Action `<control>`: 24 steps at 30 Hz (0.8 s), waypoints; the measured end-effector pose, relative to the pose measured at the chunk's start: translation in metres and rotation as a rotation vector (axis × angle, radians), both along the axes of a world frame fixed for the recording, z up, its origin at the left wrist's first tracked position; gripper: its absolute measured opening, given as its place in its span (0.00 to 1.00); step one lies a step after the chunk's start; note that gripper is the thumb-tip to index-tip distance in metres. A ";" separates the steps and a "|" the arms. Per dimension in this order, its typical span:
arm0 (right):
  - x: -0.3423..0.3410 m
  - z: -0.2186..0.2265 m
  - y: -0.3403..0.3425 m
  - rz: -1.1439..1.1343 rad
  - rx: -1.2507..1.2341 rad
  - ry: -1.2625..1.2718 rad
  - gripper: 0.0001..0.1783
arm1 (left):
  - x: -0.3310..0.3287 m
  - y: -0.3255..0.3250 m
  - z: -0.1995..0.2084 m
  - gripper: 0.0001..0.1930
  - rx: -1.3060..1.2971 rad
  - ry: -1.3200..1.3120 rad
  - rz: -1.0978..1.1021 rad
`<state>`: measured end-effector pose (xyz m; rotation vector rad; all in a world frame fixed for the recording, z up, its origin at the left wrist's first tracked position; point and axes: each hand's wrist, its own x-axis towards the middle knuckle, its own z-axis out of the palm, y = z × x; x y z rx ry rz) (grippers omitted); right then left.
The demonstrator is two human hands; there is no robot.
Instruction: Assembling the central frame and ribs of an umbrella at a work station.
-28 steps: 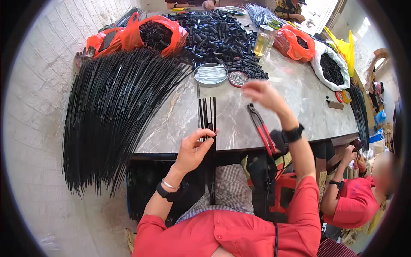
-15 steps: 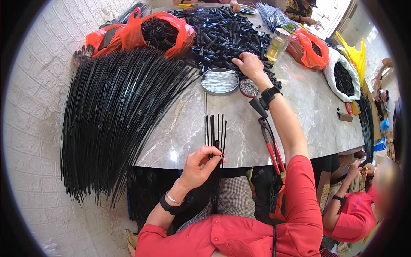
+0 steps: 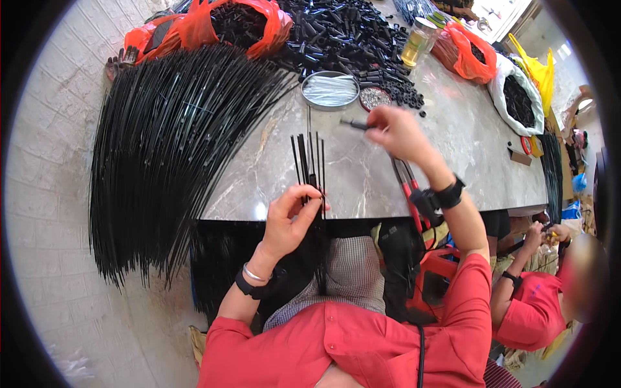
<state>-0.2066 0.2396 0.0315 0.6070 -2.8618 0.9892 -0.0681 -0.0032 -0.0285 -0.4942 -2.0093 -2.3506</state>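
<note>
A round tin of white sticks [image 3: 330, 90] sits mid-surface; orange bags [image 3: 249, 19] line the far edge; a white sack [image 3: 517, 103] lies right.

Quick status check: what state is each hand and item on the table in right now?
left hand: pinching a small bunch of black rods at the table edge
right hand: raised, holding a small black tube
red-handled pliers: lying unused
round tin: open, holds pale pins
glass jar: upright
</note>
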 end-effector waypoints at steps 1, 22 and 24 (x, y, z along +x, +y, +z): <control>0.017 -0.010 -0.004 0.038 -0.002 -0.020 0.11 | 0.001 0.000 0.001 0.06 0.004 0.017 0.007; 0.087 0.064 -0.031 0.053 -0.569 -0.113 0.15 | 0.027 0.001 0.023 0.11 0.107 0.069 0.061; 0.100 0.089 -0.041 0.092 -0.705 0.001 0.16 | 0.025 0.005 0.022 0.13 0.072 0.082 0.036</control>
